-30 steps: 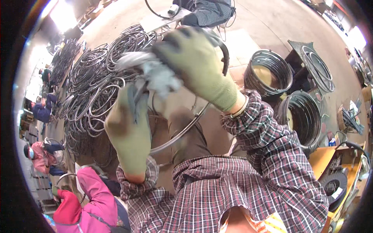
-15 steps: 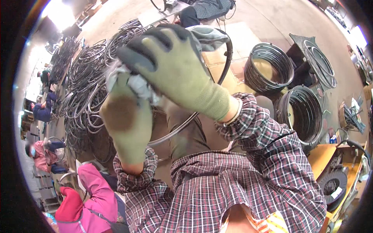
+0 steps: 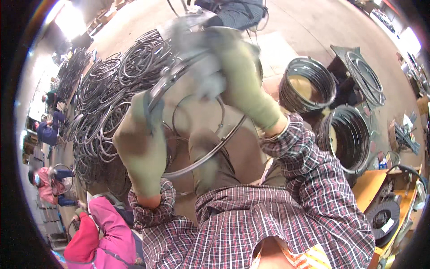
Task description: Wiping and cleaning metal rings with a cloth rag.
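Observation:
A thin dark metal hoop (image 3: 201, 162), like a wheel rim, is held up in front of my body. My left hand (image 3: 139, 141), in an olive glove with dark fingers, is closed around its left side. Higher and to the right, my right hand (image 3: 239, 74), in a matching glove, is smeared by motion. Beneath it a grey cloth (image 3: 208, 80) shows as a blur against the hoop's upper part. The right fingers are mostly hidden or blurred, but the cloth moves with the hand.
A big heap of dark hoops (image 3: 105, 96) lies to the left. On the right stand two round stacks of hoops, an upper stack (image 3: 286, 89) and a lower stack (image 3: 363, 150). An orange cabinet (image 3: 369, 184) is at lower right. A person in pink (image 3: 114, 224) sits close at lower left.
My right hand has swung up and away from my left hand, carrying the cloth along the hoop. More of the hoop beside my left hand now shows.

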`<state>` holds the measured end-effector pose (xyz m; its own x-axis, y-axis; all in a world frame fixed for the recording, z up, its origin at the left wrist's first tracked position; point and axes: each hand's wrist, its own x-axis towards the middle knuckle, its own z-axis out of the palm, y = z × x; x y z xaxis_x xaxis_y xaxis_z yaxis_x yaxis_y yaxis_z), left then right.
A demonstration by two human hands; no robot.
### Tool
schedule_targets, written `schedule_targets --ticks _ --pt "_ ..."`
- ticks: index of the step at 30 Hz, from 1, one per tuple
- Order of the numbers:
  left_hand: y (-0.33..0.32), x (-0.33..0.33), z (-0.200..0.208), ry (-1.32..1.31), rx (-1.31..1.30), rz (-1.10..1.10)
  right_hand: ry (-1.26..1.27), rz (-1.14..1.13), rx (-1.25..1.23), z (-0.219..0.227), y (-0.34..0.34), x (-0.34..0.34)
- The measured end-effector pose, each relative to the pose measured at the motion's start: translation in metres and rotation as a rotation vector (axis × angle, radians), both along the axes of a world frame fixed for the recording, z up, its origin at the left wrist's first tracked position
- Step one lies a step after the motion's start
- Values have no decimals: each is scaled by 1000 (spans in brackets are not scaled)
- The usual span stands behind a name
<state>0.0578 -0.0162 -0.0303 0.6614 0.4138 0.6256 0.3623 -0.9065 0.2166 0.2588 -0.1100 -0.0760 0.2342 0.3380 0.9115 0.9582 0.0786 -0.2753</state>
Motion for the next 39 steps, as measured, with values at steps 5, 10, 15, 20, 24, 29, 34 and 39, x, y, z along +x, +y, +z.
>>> schedule_targets --ticks 5,10,15,20,24,29,34,39 --pt "15 -16 -12 -64 31 -41 -233 -193 -207 15 24 -20" --pt "25 -41 -21 -212 -7 100 965 372 104 -100 -6 43" --pt "17 -36 -16 -215 28 94 713 317 205 -135 -11 38" --pt "18 -43 -18 -153 -48 168 763 275 181 -191 -21 45" --pt "19 -55 -25 -269 -50 138 650 288 94 -181 -30 28" --pt "35 -103 -45 -522 -286 -53 486 331 218 -57 -30 39" --pt "112 -133 -79 -535 -162 -26 132 -136 84 30 -31 32" --pt "1 -27 -6 -316 -26 82 -172 -288 -125 42 14 -38"
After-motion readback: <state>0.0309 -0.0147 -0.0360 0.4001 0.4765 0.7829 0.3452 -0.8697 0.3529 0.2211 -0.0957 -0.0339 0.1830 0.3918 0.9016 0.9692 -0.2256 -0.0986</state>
